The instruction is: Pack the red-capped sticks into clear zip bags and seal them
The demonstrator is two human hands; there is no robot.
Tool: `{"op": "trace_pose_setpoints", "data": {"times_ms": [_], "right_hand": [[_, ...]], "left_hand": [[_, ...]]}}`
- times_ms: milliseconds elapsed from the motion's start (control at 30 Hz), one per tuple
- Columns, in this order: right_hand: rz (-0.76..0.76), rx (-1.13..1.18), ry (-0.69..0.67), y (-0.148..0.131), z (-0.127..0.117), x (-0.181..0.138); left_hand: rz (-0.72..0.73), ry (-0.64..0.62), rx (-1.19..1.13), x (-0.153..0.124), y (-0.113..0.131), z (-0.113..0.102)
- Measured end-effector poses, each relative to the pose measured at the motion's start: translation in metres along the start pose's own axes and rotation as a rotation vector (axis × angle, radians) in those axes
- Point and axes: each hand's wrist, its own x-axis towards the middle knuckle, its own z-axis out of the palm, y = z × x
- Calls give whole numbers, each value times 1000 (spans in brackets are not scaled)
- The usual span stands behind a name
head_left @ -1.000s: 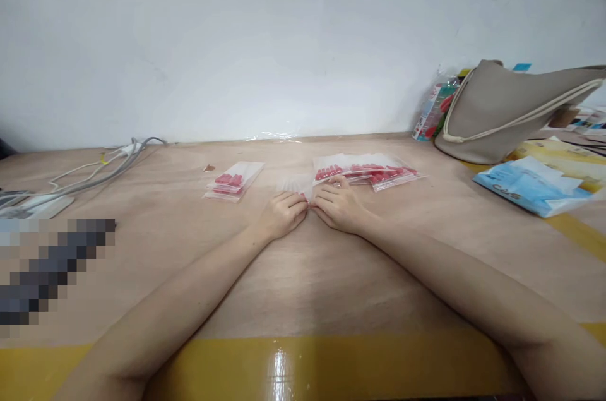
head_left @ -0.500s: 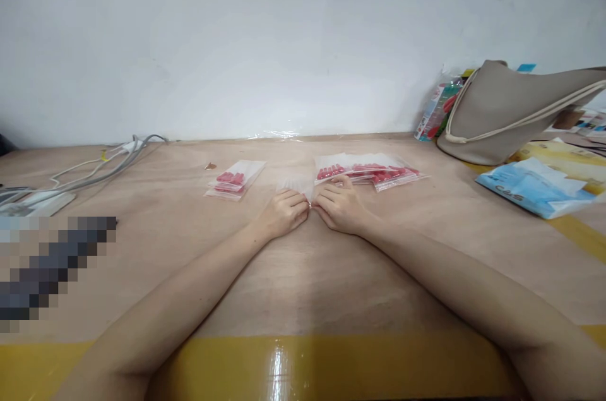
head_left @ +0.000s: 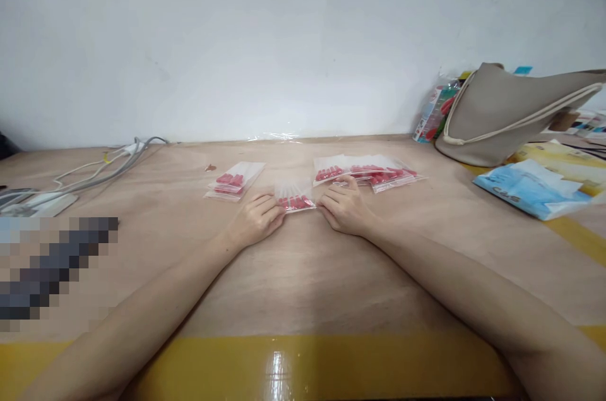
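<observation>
A small clear zip bag (head_left: 294, 197) with red pieces inside lies flat on the wooden table (head_left: 303, 275) between my hands. My left hand (head_left: 255, 219) pinches its left edge with curled fingers. My right hand (head_left: 341, 206) pinches its right edge the same way. Just behind my right hand lies a spread of similar bags of red pieces (head_left: 369, 170). A small stack of filled bags (head_left: 233, 181) sits behind and left of my left hand.
A beige tote bag (head_left: 506, 113) leans at the back right, with colourful packets (head_left: 433, 112) beside it and a blue packet (head_left: 533, 189) in front. Grey cables (head_left: 95, 170) trail at the back left. Yellow tape (head_left: 303, 366) lines the near edge.
My hands were pressed together over the bag. My left hand has slid left along it, so the bag with its red pieces now shows between them.
</observation>
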Motion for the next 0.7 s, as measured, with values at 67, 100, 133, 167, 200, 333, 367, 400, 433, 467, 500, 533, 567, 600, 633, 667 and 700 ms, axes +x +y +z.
{"op": "trace_pose_setpoints", "data": {"times_ms": [67,100,133,167,200,333,367,400,433,467,500,533,567,600,633,667,700], "right_hand": [[3,4,5,0,0,-1],[6,5,6,1,0,-1],[10,5,6,1,0,-1],[13,5,3,1,0,-1],[14,4,-1,1,0,-2],[12,4,-18,1,1,-1],[13,4,-21,1,2,-1],[14,3,-24,1,2,-1],[16,5,-25,1,3,-2],[18,9,-27,2,3,-2],[22,15,-29,2,4,-2],[27,23,-32,3,4,-2],[29,35,-37,3,3,-3],[30,51,-45,3,3,-3],[33,69,-55,4,2,-3],[40,90,-67,4,2,-2],[50,114,-79,3,2,-2]], "left_hand": [[1,-9,3,-3,-1,-1],[2,-9,12,-4,-2,-2],[2,-10,27,-5,-3,-2],[0,-10,46,-5,-3,-2],[-4,-16,68,-6,-4,-2],[-16,-74,116,-9,-8,-1],[-21,-92,113,-10,-8,-1],[-25,-109,109,-10,-9,-1],[-26,-121,106,-11,-10,-1],[-24,-130,105,-10,-10,-1],[-16,-136,106,-10,-11,-1],[-4,-138,108,-10,-11,-1],[12,-134,108,-9,-11,-2],[24,-126,105,-9,-11,-2],[32,-116,97,-9,-10,-2],[33,-108,78,-9,-10,-3],[22,-96,48,-9,-10,-3]]}}
